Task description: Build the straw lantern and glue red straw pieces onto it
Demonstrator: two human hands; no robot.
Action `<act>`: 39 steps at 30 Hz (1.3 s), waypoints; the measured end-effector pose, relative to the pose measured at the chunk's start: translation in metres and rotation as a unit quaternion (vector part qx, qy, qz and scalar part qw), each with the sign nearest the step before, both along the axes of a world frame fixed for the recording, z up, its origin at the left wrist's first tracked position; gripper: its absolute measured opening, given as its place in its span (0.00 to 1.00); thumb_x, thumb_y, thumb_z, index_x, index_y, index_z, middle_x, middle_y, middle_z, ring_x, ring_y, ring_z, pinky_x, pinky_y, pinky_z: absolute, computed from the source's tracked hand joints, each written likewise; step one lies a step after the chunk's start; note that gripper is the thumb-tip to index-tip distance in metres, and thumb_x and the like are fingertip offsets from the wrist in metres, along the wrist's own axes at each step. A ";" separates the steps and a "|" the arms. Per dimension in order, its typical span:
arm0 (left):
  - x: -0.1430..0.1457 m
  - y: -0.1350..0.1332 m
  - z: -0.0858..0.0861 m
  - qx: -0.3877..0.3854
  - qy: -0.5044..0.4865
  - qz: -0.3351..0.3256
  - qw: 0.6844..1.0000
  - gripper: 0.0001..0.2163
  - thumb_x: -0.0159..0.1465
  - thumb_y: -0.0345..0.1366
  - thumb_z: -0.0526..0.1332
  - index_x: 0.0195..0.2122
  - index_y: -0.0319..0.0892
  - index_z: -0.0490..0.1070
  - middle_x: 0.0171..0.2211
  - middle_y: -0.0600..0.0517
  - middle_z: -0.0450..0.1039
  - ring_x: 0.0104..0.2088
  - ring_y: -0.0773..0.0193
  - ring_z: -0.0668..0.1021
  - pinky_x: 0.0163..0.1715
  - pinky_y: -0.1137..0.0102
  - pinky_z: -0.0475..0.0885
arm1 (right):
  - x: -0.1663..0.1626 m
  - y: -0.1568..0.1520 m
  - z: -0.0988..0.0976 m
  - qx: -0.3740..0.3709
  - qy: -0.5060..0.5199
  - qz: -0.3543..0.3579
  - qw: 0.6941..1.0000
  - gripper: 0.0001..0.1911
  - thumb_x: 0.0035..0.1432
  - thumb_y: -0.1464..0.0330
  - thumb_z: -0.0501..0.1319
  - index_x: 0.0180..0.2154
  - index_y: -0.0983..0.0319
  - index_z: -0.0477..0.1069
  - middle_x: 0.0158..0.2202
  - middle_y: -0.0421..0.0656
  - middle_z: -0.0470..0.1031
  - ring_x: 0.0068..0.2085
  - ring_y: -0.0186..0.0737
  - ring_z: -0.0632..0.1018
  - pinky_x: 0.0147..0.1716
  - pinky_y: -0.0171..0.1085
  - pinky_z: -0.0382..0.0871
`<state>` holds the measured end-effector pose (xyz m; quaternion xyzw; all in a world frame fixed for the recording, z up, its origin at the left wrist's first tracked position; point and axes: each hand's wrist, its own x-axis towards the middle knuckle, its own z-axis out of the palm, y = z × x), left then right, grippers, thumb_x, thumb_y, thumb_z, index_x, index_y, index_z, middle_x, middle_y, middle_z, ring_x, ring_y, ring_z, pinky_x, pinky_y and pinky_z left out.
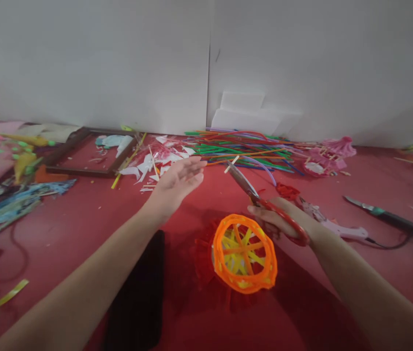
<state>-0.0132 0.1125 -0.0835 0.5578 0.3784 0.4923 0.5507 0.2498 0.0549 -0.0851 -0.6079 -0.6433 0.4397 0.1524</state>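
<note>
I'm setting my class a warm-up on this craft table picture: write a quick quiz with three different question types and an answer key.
1. Multiple choice: which hand holds the red-handled scissors?
A) left hand
B) right hand
C) neither

2. True or false: in this view, the pink corded tool lies to the right of the orange-rimmed round piece.

3. Short answer: what small thing shows at the tips of the scissors' blades?

Key:
1. B
2. True
3. A short pale stick

Pipe cleaners (pixel 243 150) behind scissors (pixel 253 196); frame (pixel 78 171) left, glue gun (pixel 347 230) right.
</note>
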 end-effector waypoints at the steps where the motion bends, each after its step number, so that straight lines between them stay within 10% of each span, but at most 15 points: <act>1: 0.002 0.004 0.006 -0.022 -0.013 -0.034 0.999 0.22 0.59 0.43 0.70 0.52 0.45 0.72 0.59 0.42 0.72 0.60 0.54 0.73 0.57 0.62 0.70 | 0.000 0.000 0.002 -0.036 0.051 0.021 0.998 0.30 0.56 0.42 0.55 0.18 0.58 0.59 0.13 0.37 0.61 0.18 0.35 0.67 0.21 0.35 0.60; 7: 0.038 0.021 -0.002 -0.104 -0.171 -0.149 0.968 0.24 0.48 0.45 0.77 0.45 0.45 0.78 0.58 0.45 0.74 0.61 0.52 0.73 0.58 0.63 0.70 | -0.011 0.003 -0.011 -0.129 0.242 0.032 0.961 0.29 0.54 0.40 0.59 0.24 0.57 0.57 0.14 0.30 0.55 0.15 0.29 0.57 0.16 0.32 0.52; 16: 0.052 0.023 -0.027 -0.155 -0.246 -0.124 0.949 0.12 0.62 0.40 0.67 0.45 0.44 0.78 0.57 0.47 0.76 0.59 0.56 0.76 0.57 0.63 0.72 | -0.016 0.006 -0.012 -0.154 0.276 -0.010 0.949 0.30 0.50 0.38 0.61 0.28 0.59 0.63 0.21 0.33 0.61 0.20 0.30 0.63 0.18 0.33 0.56; 28: 0.055 0.021 -0.022 -0.203 -0.242 -0.134 0.939 0.11 0.66 0.38 0.63 0.49 0.46 0.77 0.55 0.49 0.77 0.59 0.58 0.75 0.58 0.65 0.72 | -0.025 0.010 -0.025 -0.081 0.334 -0.010 0.939 0.24 0.60 0.46 0.58 0.29 0.60 0.68 0.25 0.34 0.66 0.25 0.30 0.66 0.25 0.32 0.62; 39: 0.063 0.021 -0.018 -0.267 -0.275 -0.103 0.918 0.16 0.73 0.41 0.53 0.41 0.39 0.78 0.47 0.45 0.81 0.50 0.61 0.80 0.56 0.67 0.71 | -0.040 0.013 -0.022 -0.164 0.302 -0.060 0.937 0.22 0.46 0.51 0.65 0.20 0.62 0.66 0.16 0.34 0.62 0.19 0.28 0.63 0.20 0.32 0.55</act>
